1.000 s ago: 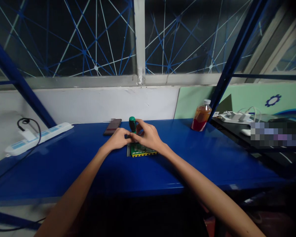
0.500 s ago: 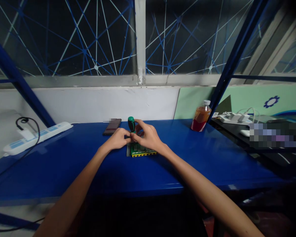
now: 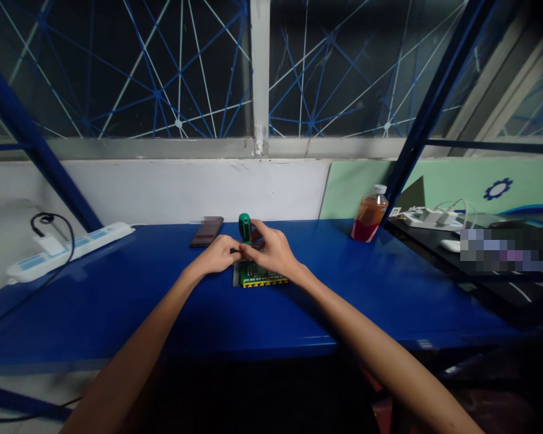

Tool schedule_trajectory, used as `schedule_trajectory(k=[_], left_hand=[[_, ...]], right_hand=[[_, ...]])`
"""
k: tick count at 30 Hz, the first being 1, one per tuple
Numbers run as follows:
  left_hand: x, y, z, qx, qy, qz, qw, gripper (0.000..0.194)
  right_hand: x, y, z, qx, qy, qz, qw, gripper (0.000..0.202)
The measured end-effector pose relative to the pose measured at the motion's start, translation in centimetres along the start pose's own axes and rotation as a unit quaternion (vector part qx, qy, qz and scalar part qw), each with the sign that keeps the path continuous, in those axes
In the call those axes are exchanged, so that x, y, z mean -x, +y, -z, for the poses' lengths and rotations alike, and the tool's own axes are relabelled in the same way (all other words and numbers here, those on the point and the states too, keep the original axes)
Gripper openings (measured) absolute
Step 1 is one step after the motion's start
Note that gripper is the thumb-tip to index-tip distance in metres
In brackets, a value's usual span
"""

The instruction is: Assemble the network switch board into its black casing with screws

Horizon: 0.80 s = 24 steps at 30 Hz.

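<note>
A screwdriver (image 3: 245,226) with a green and black handle stands nearly upright over a green circuit board (image 3: 263,276) with a yellow strip along its near edge. My right hand (image 3: 274,247) is curled by the handle, its index finger behind it and its thumb low in front, closed on the tool. From the left, my left hand (image 3: 218,253) has thumb and fingers pinched together at the screwdriver's lower end, close to the right thumb. Whatever sits in that pinch is too small to make out. The tool's tip is hidden by the fingers, which also cover the board's far part.
Behind my left hand lies a dark phone (image 3: 207,232) on the blue table (image 3: 140,301). A white power strip (image 3: 79,248) with a black cable is at the left. A drink bottle (image 3: 370,216) stands at the back right, near a blue metal post (image 3: 416,135).
The screwdriver handle has tipped slightly to the right and stands straighter. Both hands keep almost the same place and grip.
</note>
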<state>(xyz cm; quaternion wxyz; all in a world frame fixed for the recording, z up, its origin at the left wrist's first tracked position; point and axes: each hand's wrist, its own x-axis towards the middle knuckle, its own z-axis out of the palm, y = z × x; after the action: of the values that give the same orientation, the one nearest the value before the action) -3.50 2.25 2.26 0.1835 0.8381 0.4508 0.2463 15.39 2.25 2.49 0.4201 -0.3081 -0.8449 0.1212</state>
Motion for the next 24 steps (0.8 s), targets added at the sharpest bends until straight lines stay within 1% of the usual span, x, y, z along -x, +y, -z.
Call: schedule_trajectory(k=[6, 13, 16, 20, 24], left_hand=[[0.06, 0.53, 0.0, 0.001, 0.002, 0.003, 1.0, 0.025], [0.09, 0.59, 0.05, 0.032, -0.016, -0.005, 0.999, 0.023], [0.08, 0.66, 0.03, 0.034, -0.02, -0.004, 0.999, 0.023], [0.05, 0.68, 0.01, 0.008, -0.018, 0.007, 1.0, 0.026], [0.06, 0.66, 0.02, 0.009, -0.014, -0.004, 1.0, 0.027]], right_hand=[[-0.03, -0.04, 0.06, 0.011, -0.004, -0.026, 1.0, 0.045], [-0.01, -0.36, 0.34, 0.015, 0.007, -0.014, 1.0, 0.039], [-0.08, -0.24, 0.43, 0.012, 0.006, -0.019, 1.0, 0.041], [-0.14, -0.02, 0.47, 0.011, 0.005, -0.024, 1.0, 0.044], [-0.14, 0.07, 0.48, 0.015, 0.011, -0.018, 1.0, 0.042]])
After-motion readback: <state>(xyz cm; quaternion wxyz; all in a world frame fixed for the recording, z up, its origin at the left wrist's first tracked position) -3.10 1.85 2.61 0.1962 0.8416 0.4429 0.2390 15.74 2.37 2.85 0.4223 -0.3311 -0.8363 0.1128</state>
